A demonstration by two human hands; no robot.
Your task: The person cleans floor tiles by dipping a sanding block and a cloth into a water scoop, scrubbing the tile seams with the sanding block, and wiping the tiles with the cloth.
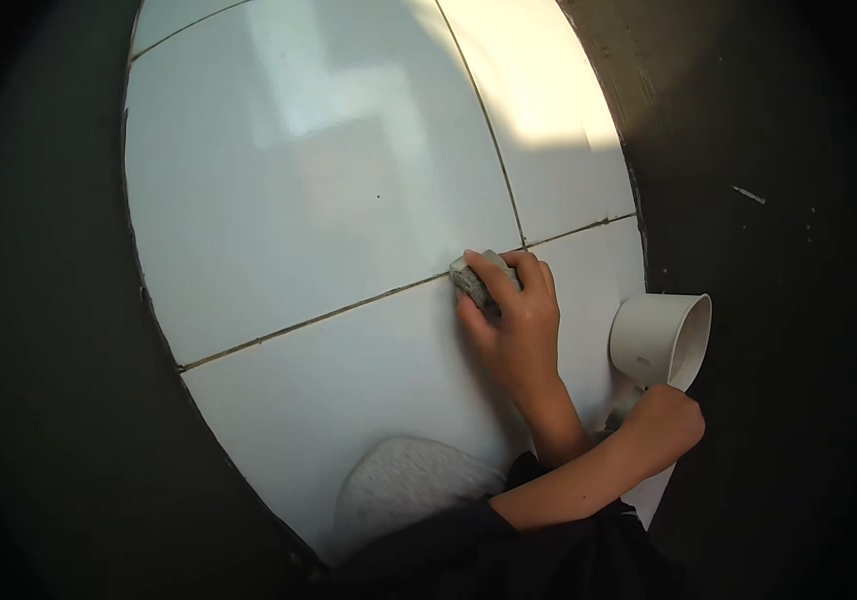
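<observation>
My right hand (513, 320) is closed round a rough grey lump (483, 283), its thumb on the left side and its fingers over the top. The lump rests on the dark joint (378, 297) between white tiles, close to where the joints cross. My left forearm crosses over the right one. At its end my left hand (663, 425) is closed, just below a white round container (643, 335) tipped on its side, mouth to the right. The left fingers are mostly hidden, and what they hold cannot be made out. A greyish-green thing (623, 406) shows beside that hand.
Large glossy white tiles (278, 190) stretch away, with sunlight at the upper right. Dark grey floor (778, 300) borders them on both sides. A light grey, cloth-like rounded shape (408, 485) and dark clothing (428, 545) are at the bottom.
</observation>
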